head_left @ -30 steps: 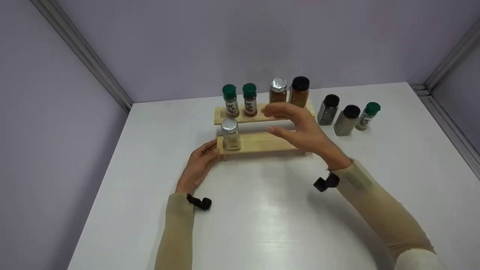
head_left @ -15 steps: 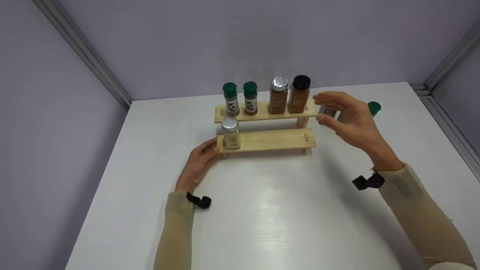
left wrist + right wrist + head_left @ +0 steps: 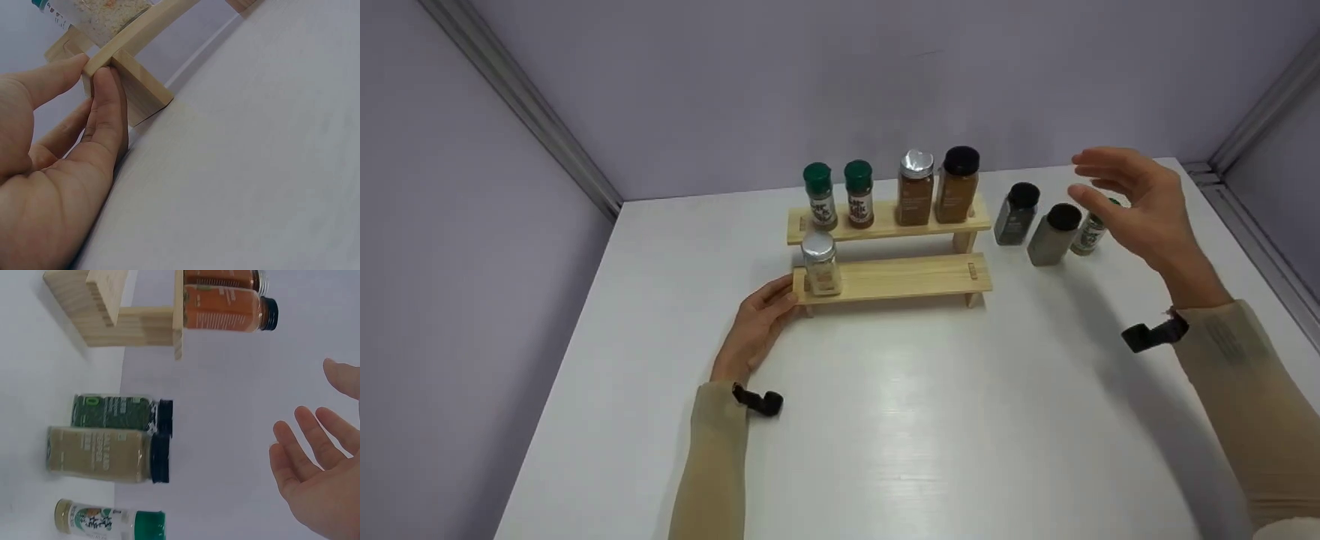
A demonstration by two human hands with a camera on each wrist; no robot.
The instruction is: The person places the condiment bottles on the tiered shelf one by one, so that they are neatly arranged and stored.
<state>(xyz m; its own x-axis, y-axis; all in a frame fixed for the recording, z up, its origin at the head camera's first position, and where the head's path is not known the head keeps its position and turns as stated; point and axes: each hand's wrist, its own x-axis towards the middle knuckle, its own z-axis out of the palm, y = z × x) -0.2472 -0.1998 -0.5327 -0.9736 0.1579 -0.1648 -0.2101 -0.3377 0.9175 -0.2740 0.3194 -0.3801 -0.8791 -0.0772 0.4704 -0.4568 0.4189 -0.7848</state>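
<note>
My left hand (image 3: 755, 328) pinches the left end of the lower step of a two-step wooden spice rack (image 3: 904, 277). In the left wrist view its thumb lies at the step's edge and its fingers reach beneath, beside the rack's leg (image 3: 140, 93). A silver-capped spice jar (image 3: 822, 266) stands on that step's left end. My right hand (image 3: 1147, 210) is raised at the right with nothing in it, fingers spread and slightly bent. Nearest to it are a green-capped spice jar (image 3: 1089, 234), partly hidden by the hand, a black-capped salt and pepper jar (image 3: 101, 454) and a black-capped green herb jar (image 3: 115, 412).
On the upper step stand two green-capped jars (image 3: 820, 199), a silver-topped jar (image 3: 915, 195) and a black-capped orange jar (image 3: 958, 191). The white table (image 3: 885, 435) meets walls (image 3: 697, 97) behind and at the sides.
My right hand has moved right, from in front of the rack, past its right end, to above the loose jars. The left hand has stayed on the rack, and the jars stand unmoved.
</note>
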